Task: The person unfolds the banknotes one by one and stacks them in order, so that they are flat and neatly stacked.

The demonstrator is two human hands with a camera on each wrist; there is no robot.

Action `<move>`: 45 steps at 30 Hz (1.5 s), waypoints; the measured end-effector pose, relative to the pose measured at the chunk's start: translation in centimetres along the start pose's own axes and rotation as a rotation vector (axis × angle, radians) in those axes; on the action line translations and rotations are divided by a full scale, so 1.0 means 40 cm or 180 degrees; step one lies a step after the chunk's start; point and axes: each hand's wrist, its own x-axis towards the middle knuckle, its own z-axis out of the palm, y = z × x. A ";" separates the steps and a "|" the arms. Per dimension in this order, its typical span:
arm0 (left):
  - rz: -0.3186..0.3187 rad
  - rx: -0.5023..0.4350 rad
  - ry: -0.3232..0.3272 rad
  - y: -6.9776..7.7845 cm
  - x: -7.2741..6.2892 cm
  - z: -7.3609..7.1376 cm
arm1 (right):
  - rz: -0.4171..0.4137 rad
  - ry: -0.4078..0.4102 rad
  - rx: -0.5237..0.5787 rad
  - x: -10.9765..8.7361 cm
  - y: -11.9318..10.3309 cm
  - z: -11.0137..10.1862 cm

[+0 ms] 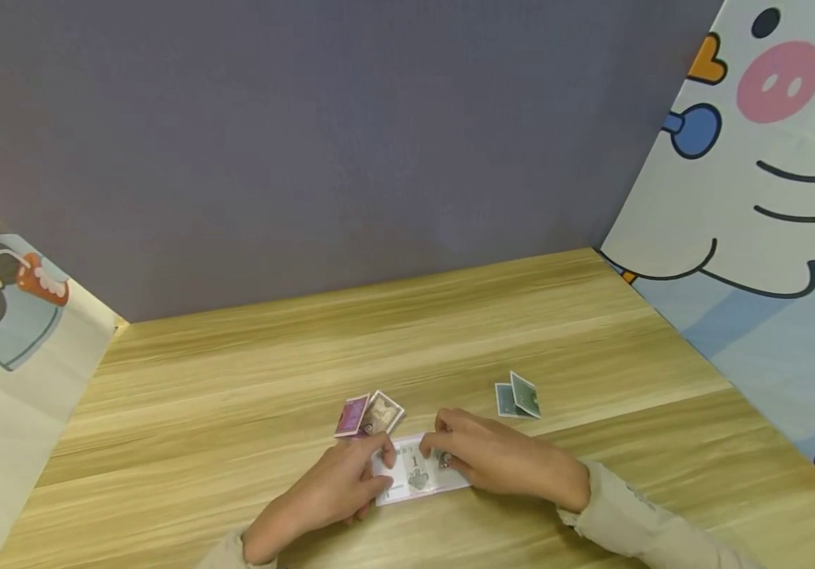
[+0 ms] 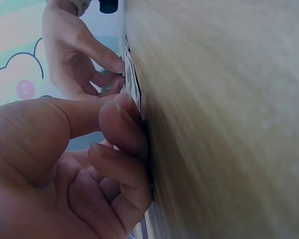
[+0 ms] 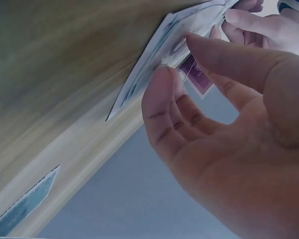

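Observation:
A pale banknote [image 1: 416, 468] marked with a 1 lies on the wooden table between both hands. At its left end, my left hand [image 1: 339, 484] has bent fingers and thumb close together at the note's edge, pinching it. My right hand [image 1: 496, 454] rests its fingertips on the right half, thumb and fingers a little apart with the printed surface visible between them. From the right wrist view, the note [image 3: 154, 62] runs beneath the right fingertips, its near corner beyond them. The left wrist view shows the note almost edge-on, mostly behind the left fingers [image 2: 122, 132].
Just behind the left hand are a folded purple banknote [image 1: 352, 416] and a brownish banknote [image 1: 384, 412]. A folded green banknote [image 1: 525, 395] stands partly raised farther right. A grey panel [image 1: 350, 158] borders the table's back; printed cartoon panels [image 1: 756, 190] flank it.

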 end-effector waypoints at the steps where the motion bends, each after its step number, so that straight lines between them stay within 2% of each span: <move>1: 0.0001 0.0003 -0.0005 0.000 0.000 0.000 | 0.0001 -0.0014 -0.0001 0.000 -0.001 -0.001; 11: -0.0033 0.0012 -0.0055 0.007 -0.003 -0.002 | -0.0026 -0.0030 0.0092 -0.005 -0.002 -0.009; 16: 0.0044 0.0095 -0.0055 0.037 -0.018 -0.016 | -0.0018 0.0039 0.0187 0.003 0.000 -0.022; 20: 0.0139 0.0180 0.0142 0.064 -0.031 -0.048 | 0.0010 0.0247 0.0313 0.015 -0.003 -0.038; 23: 0.0226 0.0259 0.0294 0.067 -0.037 -0.081 | 0.0114 0.0368 0.0405 0.022 -0.009 -0.052; 25: 0.0238 0.0285 0.0407 0.060 -0.038 -0.105 | 0.0150 0.0440 0.0418 0.029 -0.015 -0.062; 30: 0.0066 0.0249 0.0752 0.027 -0.028 -0.154 | 0.0165 0.0505 0.0396 0.064 -0.032 -0.081; 35: 0.0071 0.0422 0.1098 -0.011 -0.009 -0.175 | 0.0130 0.0473 0.0384 0.112 -0.053 -0.085; 37: 0.0113 0.0508 0.1156 -0.024 0.000 -0.180 | 0.0102 0.0445 0.0402 0.130 -0.058 -0.085; 40: 0.0102 0.0590 0.1092 -0.043 0.015 -0.187 | 0.0032 0.0341 0.0408 0.156 -0.062 -0.082; 45: 0.0092 0.0728 0.0697 -0.069 0.036 -0.195 | -0.0138 0.0016 0.0237 0.194 -0.057 -0.063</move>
